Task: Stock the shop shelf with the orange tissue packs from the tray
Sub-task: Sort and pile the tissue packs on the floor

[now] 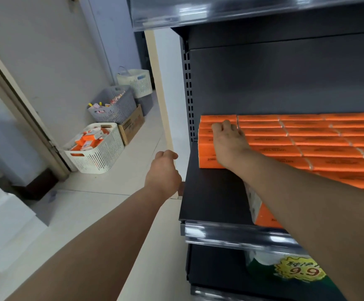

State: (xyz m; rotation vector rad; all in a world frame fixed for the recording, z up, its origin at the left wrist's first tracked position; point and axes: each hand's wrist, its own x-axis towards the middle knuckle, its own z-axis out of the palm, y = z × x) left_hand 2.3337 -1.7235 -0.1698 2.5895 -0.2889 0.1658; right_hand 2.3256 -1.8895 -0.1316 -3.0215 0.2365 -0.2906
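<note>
Orange tissue packs (307,140) lie in tight rows across the dark shop shelf (211,192). My right hand (228,140) rests flat on top of the leftmost stack, fingers stretched toward the back. One more orange pack (263,216) lies near the shelf's front edge, partly hidden under my right forearm. My left hand (164,172) hovers beside the shelf's left end with fingers loosely curled and nothing in it. No tray shows near my hands.
On the floor to the left stand a white basket (94,148) of orange packs, a grey basket (113,105), a cardboard box (132,124) and another white basket (137,82). An upper shelf (220,14) hangs overhead. A yellow 9.9 price tag (300,270) marks the lower shelf.
</note>
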